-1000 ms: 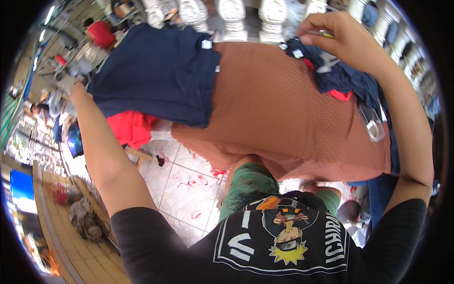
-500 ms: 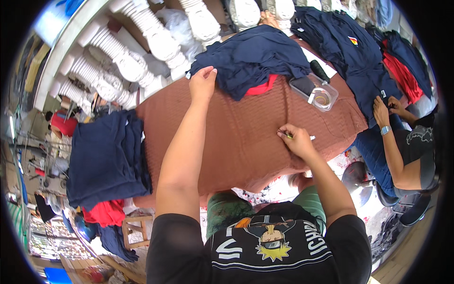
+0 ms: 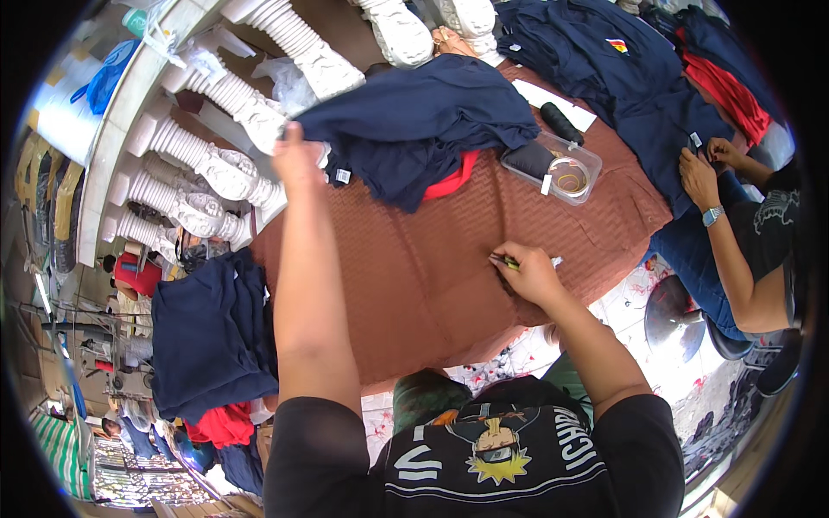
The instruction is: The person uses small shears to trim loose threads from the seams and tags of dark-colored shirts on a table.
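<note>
My left hand (image 3: 298,160), slightly blurred, is stretched out to the far left with its fingers closed on a corner of a navy garment (image 3: 423,104). The cloth is drawn out toward the hand; a white label (image 3: 343,176) shows along its near edge and red fabric (image 3: 451,176) peeks out below. Just above the brown tablecloth (image 3: 406,285), my right hand (image 3: 528,274) is closed round a small yellow-green tool (image 3: 511,262) with a thin dark tip. Its exact kind is hidden by the fingers.
A clear plastic box (image 3: 574,177) holds a roll of tape, beside a dark thread spool (image 3: 561,123). Folded navy garments (image 3: 211,337) are stacked at left. White balusters (image 3: 302,56) line the far side. At right, another person's hands (image 3: 699,177) work on a navy garment (image 3: 622,95).
My left hand has moved left and away, pulling the navy garment's corner outward and exposing a label. My right hand has stayed over the cloth with the tool. The whole view has shifted slightly.
</note>
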Action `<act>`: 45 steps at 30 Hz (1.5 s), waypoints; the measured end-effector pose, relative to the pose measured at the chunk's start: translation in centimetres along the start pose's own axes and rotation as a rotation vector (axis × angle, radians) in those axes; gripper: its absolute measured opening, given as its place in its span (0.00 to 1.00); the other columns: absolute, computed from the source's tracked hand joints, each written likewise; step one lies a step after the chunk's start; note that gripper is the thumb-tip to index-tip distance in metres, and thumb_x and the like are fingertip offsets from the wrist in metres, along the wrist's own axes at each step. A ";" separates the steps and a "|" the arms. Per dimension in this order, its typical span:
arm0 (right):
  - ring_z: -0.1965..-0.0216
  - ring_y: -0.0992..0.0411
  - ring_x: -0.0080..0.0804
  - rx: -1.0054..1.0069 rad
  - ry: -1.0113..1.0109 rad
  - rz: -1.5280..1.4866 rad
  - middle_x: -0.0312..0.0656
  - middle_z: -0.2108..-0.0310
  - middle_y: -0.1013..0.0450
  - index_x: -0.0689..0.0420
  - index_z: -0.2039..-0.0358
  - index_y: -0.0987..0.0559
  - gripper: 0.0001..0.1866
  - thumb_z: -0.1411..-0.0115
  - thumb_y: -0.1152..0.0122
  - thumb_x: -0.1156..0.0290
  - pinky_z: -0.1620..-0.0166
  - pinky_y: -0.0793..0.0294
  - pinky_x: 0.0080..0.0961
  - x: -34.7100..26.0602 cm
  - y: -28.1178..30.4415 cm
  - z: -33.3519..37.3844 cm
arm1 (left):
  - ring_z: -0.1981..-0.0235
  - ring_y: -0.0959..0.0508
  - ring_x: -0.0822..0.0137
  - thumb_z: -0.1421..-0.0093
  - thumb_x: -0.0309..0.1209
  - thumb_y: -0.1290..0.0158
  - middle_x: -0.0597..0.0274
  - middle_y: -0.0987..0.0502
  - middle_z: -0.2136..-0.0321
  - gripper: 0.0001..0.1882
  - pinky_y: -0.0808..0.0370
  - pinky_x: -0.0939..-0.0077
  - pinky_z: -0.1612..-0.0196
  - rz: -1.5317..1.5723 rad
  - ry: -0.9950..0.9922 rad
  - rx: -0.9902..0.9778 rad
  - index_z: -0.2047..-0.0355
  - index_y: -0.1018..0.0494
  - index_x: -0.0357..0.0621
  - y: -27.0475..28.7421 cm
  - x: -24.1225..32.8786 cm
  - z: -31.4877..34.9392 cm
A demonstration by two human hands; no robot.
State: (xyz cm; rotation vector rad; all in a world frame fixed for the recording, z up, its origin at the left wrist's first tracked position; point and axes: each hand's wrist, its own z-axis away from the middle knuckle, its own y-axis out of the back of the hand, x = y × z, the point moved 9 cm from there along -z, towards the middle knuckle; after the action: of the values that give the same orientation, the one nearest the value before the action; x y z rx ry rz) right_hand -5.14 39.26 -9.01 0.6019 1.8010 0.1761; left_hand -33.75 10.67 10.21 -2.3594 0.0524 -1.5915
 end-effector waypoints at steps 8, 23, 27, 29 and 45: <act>0.65 0.24 0.32 0.172 0.159 -0.185 0.41 0.66 0.23 0.58 0.62 0.19 0.13 0.47 0.30 0.70 0.63 0.27 0.26 -9.2 -0.3 -0.3 | 0.50 0.23 0.65 0.35 0.36 0.49 0.61 0.23 0.53 0.15 0.28 0.66 0.44 0.224 0.275 -0.371 0.52 0.27 0.40 -0.9 7.6 14.2; 0.72 0.30 0.15 -0.370 0.128 -0.483 0.31 0.72 0.25 0.60 0.65 0.22 0.08 0.40 0.36 0.69 0.67 0.32 0.15 -27.1 -5.0 0.0 | 0.46 0.27 0.55 0.31 0.37 0.62 0.51 0.26 0.48 0.22 0.34 0.56 0.38 0.372 -0.447 0.000 0.46 0.31 0.34 10.6 33.3 17.3; 0.67 0.32 0.09 -0.516 0.227 -0.679 0.28 0.68 0.25 0.61 0.64 0.22 0.09 0.41 0.34 0.70 0.62 0.33 0.10 -30.9 -1.4 1.3 | 0.48 0.25 0.58 0.32 0.37 0.60 0.53 0.23 0.51 0.20 0.32 0.61 0.40 0.247 -0.425 0.075 0.50 0.28 0.34 15.7 32.5 13.3; 0.68 0.33 0.08 -0.446 0.159 -0.834 0.25 0.70 0.27 0.58 0.65 0.21 0.07 0.42 0.33 0.70 0.64 0.33 0.11 -30.2 -0.4 1.0 | 0.52 0.23 0.60 0.33 0.37 0.56 0.56 0.22 0.54 0.18 0.31 0.65 0.42 0.230 -0.353 0.079 0.52 0.27 0.36 14.8 30.5 11.4; 0.69 0.25 0.22 0.297 -0.300 0.125 0.37 0.68 0.21 0.58 0.56 0.19 0.25 0.46 0.32 0.52 0.64 0.28 0.19 -2.5 12.9 1.3 | 0.40 0.31 0.49 0.43 0.48 0.43 0.44 0.29 0.44 0.27 0.35 0.64 0.39 -0.763 -0.352 -0.801 0.50 0.24 0.41 -7.6 -3.5 19.8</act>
State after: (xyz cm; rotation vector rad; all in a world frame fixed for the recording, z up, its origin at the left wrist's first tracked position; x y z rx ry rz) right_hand 0.60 48.85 -1.95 0.9032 1.5083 -0.0966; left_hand -18.03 23.01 2.15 -3.5731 -0.4062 -1.5833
